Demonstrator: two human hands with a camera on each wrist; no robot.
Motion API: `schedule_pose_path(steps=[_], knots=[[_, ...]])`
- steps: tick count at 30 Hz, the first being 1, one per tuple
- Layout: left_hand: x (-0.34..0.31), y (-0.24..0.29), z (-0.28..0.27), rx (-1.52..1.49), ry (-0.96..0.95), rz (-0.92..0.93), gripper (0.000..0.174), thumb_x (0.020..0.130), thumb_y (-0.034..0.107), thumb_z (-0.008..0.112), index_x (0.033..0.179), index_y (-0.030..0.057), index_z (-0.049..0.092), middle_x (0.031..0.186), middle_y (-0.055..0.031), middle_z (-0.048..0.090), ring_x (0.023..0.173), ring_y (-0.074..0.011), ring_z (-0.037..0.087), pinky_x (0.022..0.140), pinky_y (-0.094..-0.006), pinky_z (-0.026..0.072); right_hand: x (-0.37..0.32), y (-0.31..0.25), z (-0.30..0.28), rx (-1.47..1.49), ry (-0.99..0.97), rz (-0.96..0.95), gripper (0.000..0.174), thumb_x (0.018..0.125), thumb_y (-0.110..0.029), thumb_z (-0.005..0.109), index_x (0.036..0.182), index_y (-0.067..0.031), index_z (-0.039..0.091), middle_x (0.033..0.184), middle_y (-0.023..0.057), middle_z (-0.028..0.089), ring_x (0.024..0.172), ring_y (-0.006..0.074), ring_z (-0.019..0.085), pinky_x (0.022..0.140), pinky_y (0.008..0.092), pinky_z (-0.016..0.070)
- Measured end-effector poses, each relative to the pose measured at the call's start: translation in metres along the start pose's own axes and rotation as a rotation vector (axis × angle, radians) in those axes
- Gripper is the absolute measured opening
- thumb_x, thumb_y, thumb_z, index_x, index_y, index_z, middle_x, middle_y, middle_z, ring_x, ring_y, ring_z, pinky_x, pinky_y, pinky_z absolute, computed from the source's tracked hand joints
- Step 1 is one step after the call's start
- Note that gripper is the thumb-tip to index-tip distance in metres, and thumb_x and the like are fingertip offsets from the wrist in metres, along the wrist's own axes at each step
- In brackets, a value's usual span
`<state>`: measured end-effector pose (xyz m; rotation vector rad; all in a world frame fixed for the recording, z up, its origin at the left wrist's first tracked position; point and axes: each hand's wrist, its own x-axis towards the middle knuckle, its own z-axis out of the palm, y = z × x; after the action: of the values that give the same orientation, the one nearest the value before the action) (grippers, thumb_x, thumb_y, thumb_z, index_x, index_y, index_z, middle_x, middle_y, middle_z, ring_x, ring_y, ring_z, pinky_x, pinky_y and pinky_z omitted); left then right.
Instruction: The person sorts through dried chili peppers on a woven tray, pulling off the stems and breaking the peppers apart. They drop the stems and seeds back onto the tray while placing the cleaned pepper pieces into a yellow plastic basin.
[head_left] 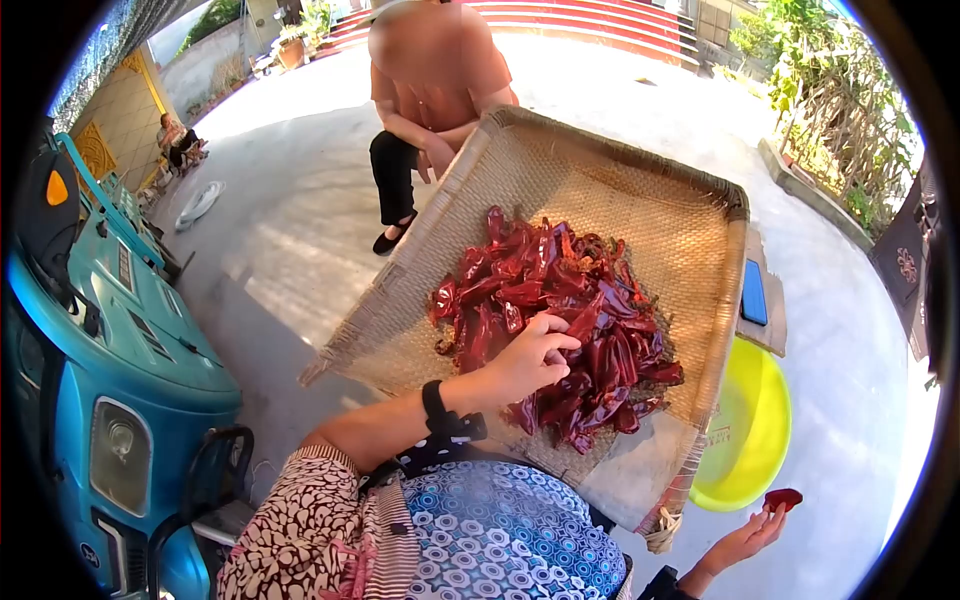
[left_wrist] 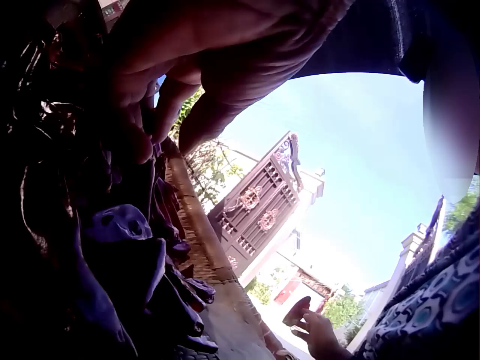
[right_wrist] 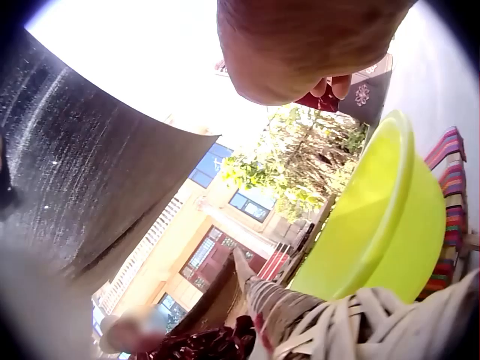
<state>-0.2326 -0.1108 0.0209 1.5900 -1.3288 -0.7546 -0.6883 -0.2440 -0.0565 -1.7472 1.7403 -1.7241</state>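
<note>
Dark red dried peppers [head_left: 530, 290] lie heaped in a woven tray [head_left: 690, 240] in front of the person. My left hand [head_left: 530, 360] reaches over the near side of the heap, fingers loosely bent and fingertips right at the peppers. In the left wrist view the thumb of that hand [left_wrist: 247, 60] stands apart from its fingers, above shadowed peppers [left_wrist: 120, 225]. Low at the right, outside the tray, my right hand [head_left: 745, 540] pinches a dark red pepper [head_left: 783, 498] between thumb and fingers. In the right wrist view the pepper [right_wrist: 322, 99] is partly hidden behind the hand.
A yellow-green basin [head_left: 755, 430] stands right of the tray, beside a blue phone [head_left: 754, 292] on cardboard. Another person [head_left: 440, 100] sits beyond the tray's far edge. A blue vehicle [head_left: 130, 400] stands at the left. A striped seat [right_wrist: 450, 202] is behind the basin.
</note>
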Motion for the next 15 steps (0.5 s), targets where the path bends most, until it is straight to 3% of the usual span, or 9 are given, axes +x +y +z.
schedule_pose_path(steps=[2,3,5,6,7,9,11,13,15], knots=[[-0.005,0.003,0.000,-0.084,-0.013,0.002,0.037,0.088,0.007,0.062,0.125,0.0019,0.058,0.133,-0.0132,0.036,0.101,-0.0182,0.059,0.090,-0.0307,0.0500,0.002,-0.051,0.019,0.043,-0.107,-0.187,0.040,0.101,-0.013,0.041,0.139,-0.0004,0.046,0.143,0.0176,0.037,0.113,0.0291,0.056,0.095,0.0376,0.0461],[-0.009,0.006,-0.002,-0.121,-0.027,0.003,0.037,0.088,0.007,0.062,0.124,0.0022,0.058,0.133,-0.0130,0.036,0.100,-0.0174,0.059,0.090,-0.0302,0.0499,0.002,-0.070,0.030,0.102,-0.195,-0.129,0.040,0.098,-0.010,0.045,0.137,0.0005,0.046,0.144,0.0171,0.035,0.112,0.0288,0.055,0.094,0.0368,0.0466],[-0.016,0.012,-0.008,-0.107,-0.063,0.000,0.036,0.089,0.009,0.063,0.124,0.0032,0.059,0.132,-0.0113,0.038,0.099,-0.0153,0.060,0.089,-0.0294,0.0497,0.003,-0.066,0.051,0.020,-0.399,-0.210,0.039,0.095,-0.006,0.049,0.133,0.0012,0.049,0.143,0.0169,0.036,0.108,0.0265,0.056,0.091,0.0358,0.0475],[-0.020,0.014,-0.011,-0.129,-0.094,-0.005,0.037,0.088,0.009,0.063,0.124,0.0035,0.060,0.133,-0.0108,0.038,0.099,-0.0150,0.060,0.089,-0.0292,0.0496,0.000,-0.078,0.056,0.050,-0.534,-0.021,0.037,0.092,-0.002,0.051,0.129,0.0018,0.051,0.143,0.0166,0.035,0.102,0.0243,0.057,0.088,0.0346,0.0484],[-0.022,0.017,-0.013,-0.150,-0.126,-0.007,0.037,0.088,0.010,0.064,0.125,0.0038,0.060,0.133,-0.0103,0.038,0.099,-0.0147,0.059,0.089,-0.0290,0.0496,-0.003,-0.094,0.060,0.042,-0.483,-0.115,0.036,0.092,-0.002,0.051,0.128,0.0009,0.051,0.136,0.0154,0.044,0.097,0.0218,0.058,0.084,0.0321,0.0485],[-0.025,0.020,-0.014,-0.271,-0.214,-0.039,0.040,0.089,0.011,0.063,0.129,0.0046,0.059,0.135,-0.0094,0.037,0.099,-0.0150,0.059,0.088,-0.0295,0.0496,-0.015,-0.139,0.062,0.244,-0.687,0.100,0.037,0.095,-0.007,0.053,0.130,0.0005,0.048,0.126,0.0131,0.055,0.090,0.0193,0.061,0.076,0.0283,0.0495],[-0.028,0.033,-0.016,-0.482,-0.286,-0.096,0.040,0.091,0.013,0.060,0.129,0.0025,0.058,0.136,-0.0084,0.036,0.103,-0.0152,0.057,0.088,-0.0294,0.0492,-0.037,-0.206,0.071,0.620,-1.005,0.209,0.037,0.097,-0.013,0.053,0.132,0.0003,0.046,0.117,0.0119,0.060,0.082,0.0164,0.064,0.067,0.0254,0.0496],[-0.029,0.029,-0.010,-0.558,-0.290,-0.022,0.040,0.092,0.013,0.058,0.130,0.0009,0.056,0.135,-0.0086,0.036,0.102,-0.0151,0.057,0.087,-0.0291,0.0491,-0.060,-0.240,0.089,0.724,-1.237,0.326,0.034,0.099,-0.017,0.051,0.128,-0.0001,0.047,0.113,0.0114,0.063,0.078,0.0145,0.065,0.063,0.0248,0.0502],[-0.031,0.021,-0.006,-0.669,-0.288,-0.006,0.040,0.093,0.012,0.056,0.131,-0.0007,0.054,0.135,-0.0086,0.037,0.101,-0.0149,0.057,0.086,-0.0287,0.0487,-0.066,-0.251,0.107,0.814,-1.346,0.384,0.030,0.099,-0.017,0.052,0.124,-0.0012,0.050,0.107,0.0096,0.065,0.079,0.0134,0.064,0.064,0.0251,0.0507]])
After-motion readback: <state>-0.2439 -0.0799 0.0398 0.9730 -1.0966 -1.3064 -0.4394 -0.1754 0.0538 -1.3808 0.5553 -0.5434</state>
